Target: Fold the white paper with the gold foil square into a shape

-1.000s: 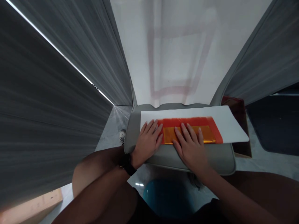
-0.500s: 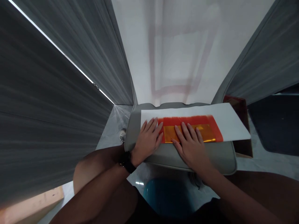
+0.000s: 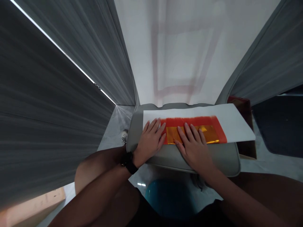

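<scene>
left hand (image 3: 149, 143) flat and open on white paper (image 3: 233, 121), right hand (image 3: 193, 148) flat and open on gold foil (image 3: 210, 133)

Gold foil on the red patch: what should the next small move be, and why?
Probably slide the left hand rightward onto the gold foil. The right hand already lies flat across the foil, while the left lies beside it, fingertips only reaching the red patch on the white sheet, leaving the foil's left part uncovered.
</scene>
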